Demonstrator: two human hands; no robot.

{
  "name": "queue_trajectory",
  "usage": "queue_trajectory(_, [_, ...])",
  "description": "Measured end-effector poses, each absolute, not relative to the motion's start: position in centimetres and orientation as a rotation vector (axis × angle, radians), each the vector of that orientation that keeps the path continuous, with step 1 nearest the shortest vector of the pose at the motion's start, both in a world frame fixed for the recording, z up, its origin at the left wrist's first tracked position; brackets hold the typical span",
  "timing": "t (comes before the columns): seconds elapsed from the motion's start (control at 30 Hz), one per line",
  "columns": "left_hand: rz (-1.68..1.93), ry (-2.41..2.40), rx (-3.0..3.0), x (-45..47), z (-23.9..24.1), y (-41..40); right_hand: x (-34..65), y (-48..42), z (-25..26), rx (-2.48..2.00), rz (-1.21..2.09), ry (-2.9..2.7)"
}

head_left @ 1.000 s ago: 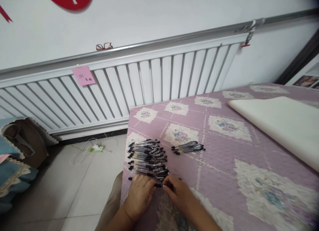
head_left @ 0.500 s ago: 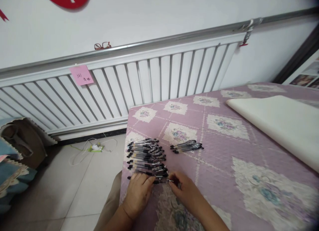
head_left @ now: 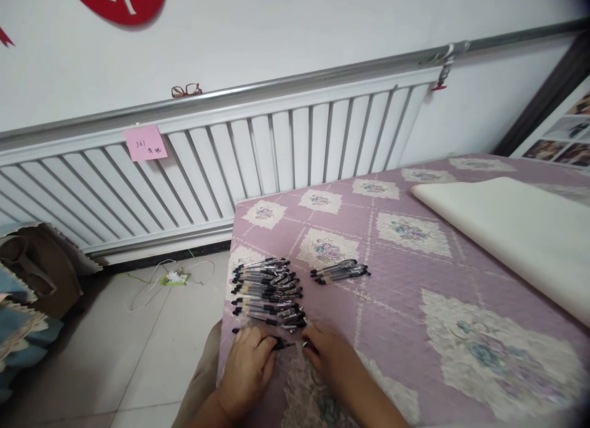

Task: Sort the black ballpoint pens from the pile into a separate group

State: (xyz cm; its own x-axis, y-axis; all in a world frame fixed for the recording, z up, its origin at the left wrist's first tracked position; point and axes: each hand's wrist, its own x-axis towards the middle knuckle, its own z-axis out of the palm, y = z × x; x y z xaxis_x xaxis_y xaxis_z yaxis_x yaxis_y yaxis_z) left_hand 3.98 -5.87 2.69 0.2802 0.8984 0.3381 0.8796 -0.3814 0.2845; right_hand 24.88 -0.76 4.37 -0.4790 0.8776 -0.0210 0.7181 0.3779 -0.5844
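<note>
Pen (head_left: 280, 344) is over the cloth (head_left: 396, 320), left hand (head_left: 246, 359) closed round its barrel, seemingly to steady it; right hand (head_left: 328, 353) pinches what looks like its cap (head_left: 305, 344), apart from the tip; other pens (head_left: 265, 289) lie just beyond.

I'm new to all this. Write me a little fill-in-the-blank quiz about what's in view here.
1. The left hand holds a ____.
2. In the picture, the smaller group of pens lies to the ____ of the larger group.
3. The note on the radiator is ____ in colour.
4. The glasses rest on the grey ____.

Missing words: pen; right; pink; pipe.
</note>
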Motion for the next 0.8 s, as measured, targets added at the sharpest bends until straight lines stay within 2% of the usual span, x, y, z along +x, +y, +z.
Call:
queue_trajectory(0.33, [0.5, 1.805, 2.618, 4.1, 1.5, -5.8, 27.4, 0.4, 4.2, -1.443, 0.779, -2.292])
queue_trajectory(0.8, [0.86, 1.857, 2.632, 4.3, 0.4, -4.8, 24.4, 0.5, 4.1, -1.413, 0.76, -2.232])
